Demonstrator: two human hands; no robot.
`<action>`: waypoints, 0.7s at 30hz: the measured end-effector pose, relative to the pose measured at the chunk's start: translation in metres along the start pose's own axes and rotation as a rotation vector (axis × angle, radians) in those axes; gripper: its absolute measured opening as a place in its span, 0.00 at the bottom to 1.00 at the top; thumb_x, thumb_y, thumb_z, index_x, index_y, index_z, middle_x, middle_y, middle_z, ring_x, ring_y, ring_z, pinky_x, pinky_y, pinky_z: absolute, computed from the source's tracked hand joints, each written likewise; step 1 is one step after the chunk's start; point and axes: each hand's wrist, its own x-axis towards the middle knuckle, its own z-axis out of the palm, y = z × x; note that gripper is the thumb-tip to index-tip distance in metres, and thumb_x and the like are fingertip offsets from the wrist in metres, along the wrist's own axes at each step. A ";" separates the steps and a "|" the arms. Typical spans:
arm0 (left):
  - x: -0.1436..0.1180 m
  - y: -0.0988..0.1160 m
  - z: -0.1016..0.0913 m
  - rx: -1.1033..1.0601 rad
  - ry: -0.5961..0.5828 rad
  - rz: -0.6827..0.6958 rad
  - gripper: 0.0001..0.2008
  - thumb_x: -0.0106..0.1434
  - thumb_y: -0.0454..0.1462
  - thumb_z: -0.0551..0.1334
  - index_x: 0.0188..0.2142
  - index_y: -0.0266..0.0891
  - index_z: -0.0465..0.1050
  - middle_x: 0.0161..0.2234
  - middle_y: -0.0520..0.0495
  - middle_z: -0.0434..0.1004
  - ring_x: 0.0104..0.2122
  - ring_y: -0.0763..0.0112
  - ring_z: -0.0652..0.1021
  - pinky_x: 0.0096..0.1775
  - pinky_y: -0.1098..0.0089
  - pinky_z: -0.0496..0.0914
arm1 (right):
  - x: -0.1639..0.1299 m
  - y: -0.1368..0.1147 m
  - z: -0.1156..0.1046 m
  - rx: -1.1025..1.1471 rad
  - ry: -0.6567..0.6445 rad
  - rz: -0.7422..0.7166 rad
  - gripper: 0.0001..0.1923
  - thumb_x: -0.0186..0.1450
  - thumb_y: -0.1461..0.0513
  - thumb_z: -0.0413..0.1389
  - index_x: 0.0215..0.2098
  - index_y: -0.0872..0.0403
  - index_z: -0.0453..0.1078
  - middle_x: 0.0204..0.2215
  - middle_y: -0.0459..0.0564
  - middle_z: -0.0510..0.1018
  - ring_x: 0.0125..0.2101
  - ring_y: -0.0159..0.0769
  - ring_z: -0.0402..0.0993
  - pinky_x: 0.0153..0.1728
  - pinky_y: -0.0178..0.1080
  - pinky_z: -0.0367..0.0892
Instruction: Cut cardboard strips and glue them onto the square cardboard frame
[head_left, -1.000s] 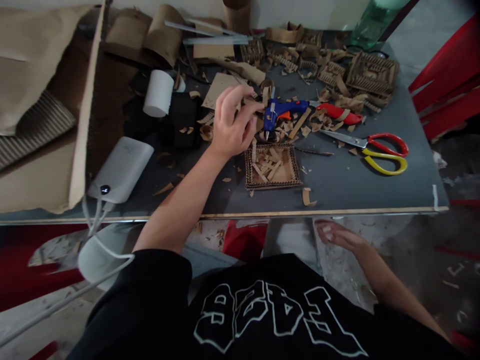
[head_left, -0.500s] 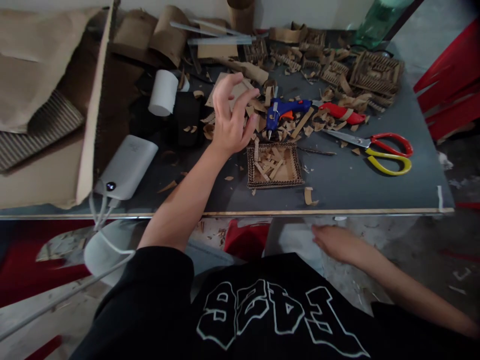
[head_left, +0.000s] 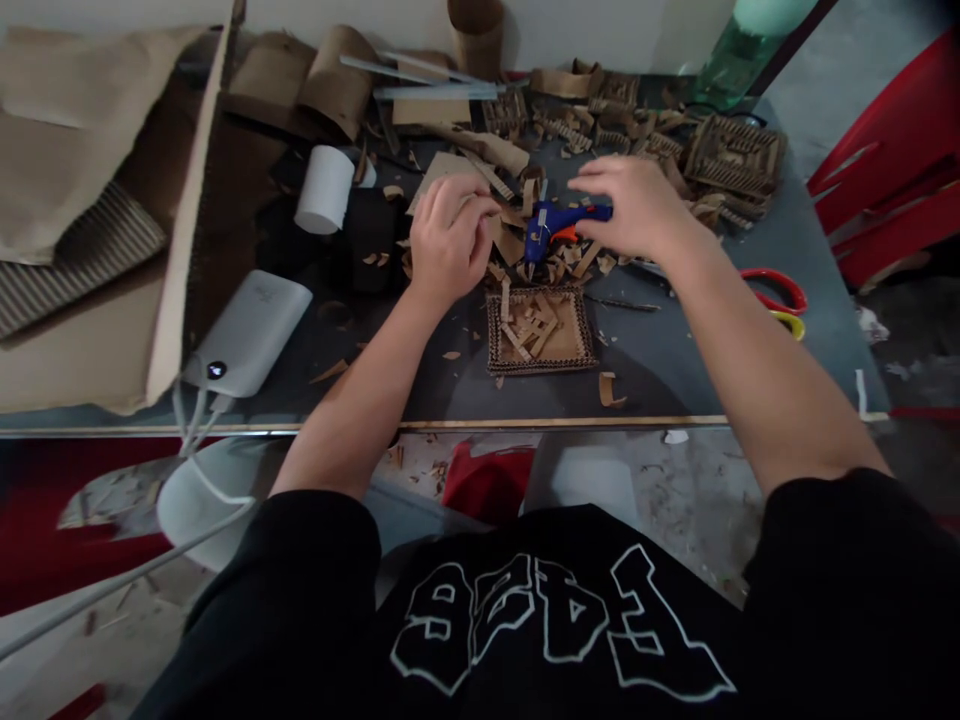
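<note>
My left hand (head_left: pixel 448 238) hovers over the dark table (head_left: pixel 675 350), fingers curled and pinched on a small cardboard strip just left of the blue glue gun (head_left: pixel 553 224). My right hand (head_left: pixel 634 205) reaches in from the right and rests on the rear of the glue gun, fingers spread over it. Below both hands lies a square cardboard tray (head_left: pixel 538 331) with several loose cardboard strips in it. Whether the right hand grips the gun cannot be told.
Red and yellow scissors (head_left: pixel 776 302) lie at the right, partly behind my forearm. A white power bank (head_left: pixel 247 332) with cables sits at the left, near a white roll (head_left: pixel 324 190). Cardboard sheets, scraps and lattice pieces (head_left: pixel 739 150) crowd the back. A green bottle (head_left: pixel 739 45) stands far right.
My right hand rose from below the table edge and came onto the glue gun. My left hand closed its fingers and dropped slightly toward the scraps.
</note>
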 end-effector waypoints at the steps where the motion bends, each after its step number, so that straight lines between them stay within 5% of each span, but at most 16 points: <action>1: 0.000 0.000 0.000 0.003 0.011 0.003 0.18 0.73 0.48 0.49 0.50 0.47 0.73 0.54 0.38 0.75 0.58 0.50 0.74 0.62 0.43 0.66 | 0.011 0.011 0.011 -0.055 -0.043 0.001 0.22 0.54 0.57 0.68 0.48 0.46 0.79 0.52 0.53 0.82 0.52 0.56 0.76 0.57 0.60 0.69; 4: -0.001 0.001 -0.001 -0.008 0.000 0.005 0.18 0.73 0.47 0.48 0.48 0.47 0.74 0.52 0.38 0.76 0.56 0.51 0.75 0.60 0.43 0.68 | 0.031 0.035 0.031 -0.087 -0.141 -0.057 0.18 0.58 0.52 0.64 0.45 0.48 0.80 0.41 0.54 0.85 0.39 0.51 0.79 0.42 0.53 0.75; 10: 0.001 0.004 0.001 -0.045 -0.030 0.037 0.18 0.72 0.48 0.50 0.49 0.48 0.76 0.51 0.38 0.77 0.54 0.51 0.76 0.58 0.44 0.70 | 0.031 0.033 0.019 -0.164 -0.090 -0.027 0.20 0.67 0.50 0.60 0.51 0.54 0.74 0.46 0.55 0.81 0.44 0.43 0.71 0.51 0.49 0.68; 14: 0.003 0.004 0.005 -0.043 -0.115 0.062 0.19 0.73 0.47 0.48 0.51 0.47 0.76 0.51 0.36 0.77 0.53 0.50 0.77 0.57 0.46 0.71 | 0.003 0.016 0.006 -0.103 0.022 0.036 0.17 0.70 0.49 0.58 0.41 0.54 0.75 0.42 0.54 0.82 0.39 0.38 0.71 0.46 0.44 0.68; 17: 0.003 0.003 0.008 -0.007 -0.164 0.107 0.20 0.74 0.45 0.47 0.51 0.45 0.76 0.49 0.36 0.78 0.52 0.51 0.78 0.55 0.49 0.72 | -0.021 0.012 0.009 -0.123 -0.028 -0.049 0.14 0.71 0.52 0.55 0.37 0.49 0.78 0.36 0.52 0.83 0.36 0.43 0.74 0.41 0.48 0.69; 21: 0.002 0.003 0.008 0.043 -0.165 0.129 0.20 0.74 0.42 0.47 0.52 0.44 0.75 0.47 0.39 0.80 0.52 0.56 0.79 0.53 0.55 0.74 | -0.039 0.020 0.020 -0.239 -0.104 -0.221 0.16 0.71 0.57 0.50 0.45 0.49 0.80 0.47 0.53 0.84 0.49 0.53 0.75 0.48 0.56 0.68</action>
